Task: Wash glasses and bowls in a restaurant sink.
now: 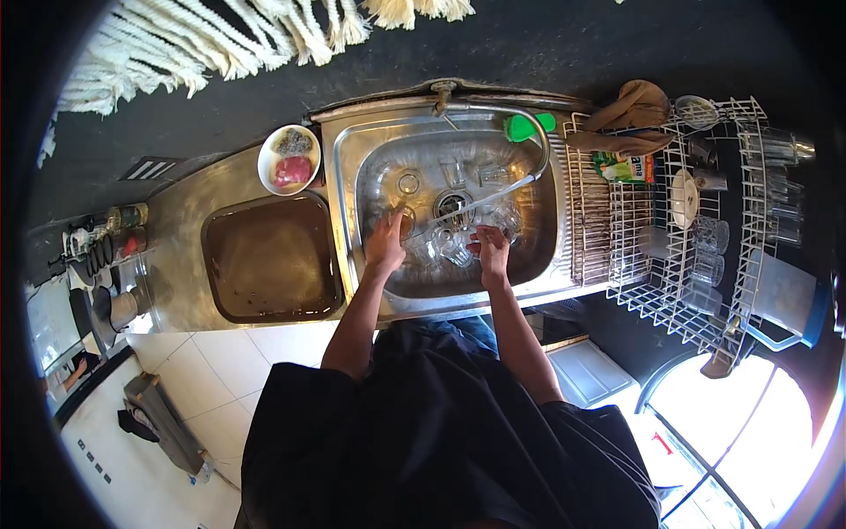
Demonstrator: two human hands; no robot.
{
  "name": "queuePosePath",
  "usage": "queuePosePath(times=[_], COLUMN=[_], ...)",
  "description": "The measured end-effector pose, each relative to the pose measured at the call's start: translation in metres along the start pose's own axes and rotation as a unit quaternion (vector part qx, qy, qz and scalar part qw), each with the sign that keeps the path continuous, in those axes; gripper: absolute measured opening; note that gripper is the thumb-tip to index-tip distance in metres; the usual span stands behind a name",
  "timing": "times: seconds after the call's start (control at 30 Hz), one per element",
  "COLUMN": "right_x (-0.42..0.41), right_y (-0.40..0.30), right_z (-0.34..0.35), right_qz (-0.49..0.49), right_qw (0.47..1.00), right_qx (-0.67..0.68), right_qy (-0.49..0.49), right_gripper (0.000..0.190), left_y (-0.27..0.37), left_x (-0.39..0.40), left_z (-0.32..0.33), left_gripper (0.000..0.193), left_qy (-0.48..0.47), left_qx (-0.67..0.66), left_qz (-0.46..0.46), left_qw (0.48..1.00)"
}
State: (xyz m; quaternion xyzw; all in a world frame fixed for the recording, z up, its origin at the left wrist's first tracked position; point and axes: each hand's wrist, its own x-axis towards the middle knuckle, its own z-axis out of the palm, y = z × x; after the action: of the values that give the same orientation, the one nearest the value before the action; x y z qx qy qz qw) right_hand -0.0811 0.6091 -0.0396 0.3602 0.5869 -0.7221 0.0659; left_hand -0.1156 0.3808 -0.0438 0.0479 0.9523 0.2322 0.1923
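Note:
Both hands are low in a stainless steel sink that holds several clear drinking glasses. My left hand is against an amber-tinted glass on the left side; whether its fingers grip it is unclear. My right hand has bent fingers beside clear glasses at the lower right; its fingertips are partly hidden, so a hold cannot be made out. Water runs from the curved faucet leftward across the drain. More glasses lie near the back, and another glass stands at the back left.
A second basin of murky water is on the left, with a white bowl of scouring pads behind it. A green brush rests at the sink's back right corner. To the right, a white wire dish rack holds glasses and containers.

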Motion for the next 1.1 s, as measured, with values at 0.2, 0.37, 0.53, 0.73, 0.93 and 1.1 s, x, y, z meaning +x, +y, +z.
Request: queuePosePath(times=[0.2,0.37,0.53,0.73,0.93,1.1], right_x=[-0.005,-0.011,-0.014,-0.016,-0.009,-0.002], right_y=[0.005,0.011,0.012,0.009,0.007,0.003], right_z=[-0.006,-0.014,-0.019,-0.015,-0.015,-0.016], right_qz=[0.002,0.002,0.0,-0.001,0.003,0.014], right_qw=[1.0,0.999,0.999,0.999,0.998,0.994], right_qx=[-0.021,-0.03,-0.035,-0.03,-0.031,-0.055], right_qy=[-0.02,-0.021,-0.023,-0.037,-0.055,-0.09], right_gripper=[0.02,0.02,0.019,0.017,0.015,0.018], left_y=[-0.017,-0.007,0.016,0.041,0.065,0.079], left_x=[0.015,0.02,0.015,0.024,0.025,0.026], left_z=[0.001,-0.009,-0.017,0.019,0.018,0.026], left_gripper=[0.073,0.071,0.07,0.063,0.03,0.038], left_qy=[0.016,-0.018,0.03,0.139,-0.028,-0.062], left_qx=[-0.013,-0.055,-0.176,-0.449,-0.739,-0.779], left_qz=[0.08,0.066,0.031,0.055,-0.181,-0.303], left_qw=[0.997,0.996,0.984,0.881,0.648,0.546])
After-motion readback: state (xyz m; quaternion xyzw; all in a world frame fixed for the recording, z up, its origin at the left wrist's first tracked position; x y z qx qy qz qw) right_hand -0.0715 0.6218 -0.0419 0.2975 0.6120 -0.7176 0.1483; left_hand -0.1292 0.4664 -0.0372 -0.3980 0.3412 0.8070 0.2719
